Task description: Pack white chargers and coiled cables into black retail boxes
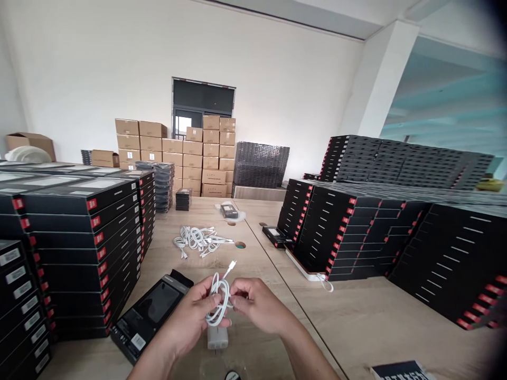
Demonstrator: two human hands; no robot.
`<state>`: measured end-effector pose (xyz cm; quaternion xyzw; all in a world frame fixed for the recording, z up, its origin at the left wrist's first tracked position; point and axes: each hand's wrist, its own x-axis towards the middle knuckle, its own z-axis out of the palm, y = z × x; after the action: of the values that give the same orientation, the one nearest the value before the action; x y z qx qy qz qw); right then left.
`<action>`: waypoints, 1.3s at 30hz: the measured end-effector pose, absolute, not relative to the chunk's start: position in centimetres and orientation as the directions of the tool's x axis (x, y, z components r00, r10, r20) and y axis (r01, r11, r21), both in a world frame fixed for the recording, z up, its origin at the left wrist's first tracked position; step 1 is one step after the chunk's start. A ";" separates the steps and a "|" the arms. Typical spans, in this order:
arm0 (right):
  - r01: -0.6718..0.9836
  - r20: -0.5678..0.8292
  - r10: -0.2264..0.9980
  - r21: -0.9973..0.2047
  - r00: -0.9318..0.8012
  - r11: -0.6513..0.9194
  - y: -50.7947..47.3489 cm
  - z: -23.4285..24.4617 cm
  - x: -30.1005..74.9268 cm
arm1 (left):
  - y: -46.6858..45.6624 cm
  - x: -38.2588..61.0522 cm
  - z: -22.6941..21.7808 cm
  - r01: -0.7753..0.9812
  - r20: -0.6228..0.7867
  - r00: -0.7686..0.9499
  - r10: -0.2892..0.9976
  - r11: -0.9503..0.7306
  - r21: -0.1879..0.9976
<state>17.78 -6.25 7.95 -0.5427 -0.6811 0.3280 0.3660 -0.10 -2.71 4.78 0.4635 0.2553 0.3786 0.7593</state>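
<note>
Fingers of the left hand and right hand pinched a white cable; a box label left of it was illegible.

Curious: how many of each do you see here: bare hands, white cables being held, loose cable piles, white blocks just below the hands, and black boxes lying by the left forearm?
Hands, left hand and right hand: 2
Held white cable: 1
Cable pile: 1
White block: 1
Black box: 1
Total: 6

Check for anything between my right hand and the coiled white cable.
Nothing visible stands between them: your right hand touches the right side of the white cable, while your left hand holds its left side.
</note>
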 end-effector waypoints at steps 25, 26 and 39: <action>0.017 0.493 0.851 -0.866 0.180 0.499 -6.3 7.5 14.5 | -1.9 0.2 4.7 -0.231 0.045 0.511 0.859 0.087 0.969; -0.108 0.437 0.863 -0.873 0.254 0.475 -6.0 7.3 14.4 | -1.9 0.1 4.7 -0.252 0.070 0.509 0.858 0.071 0.965; -0.240 0.102 0.984 -0.961 0.148 0.136 -5.1 6.1 14.7 | -2.7 0.5 4.4 -0.129 0.229 0.420 0.878 -0.192 0.973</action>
<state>14.66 -5.07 6.10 -0.4348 -0.4275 0.4931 0.6205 0.46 -2.66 4.44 0.6283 0.2978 0.4486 0.5615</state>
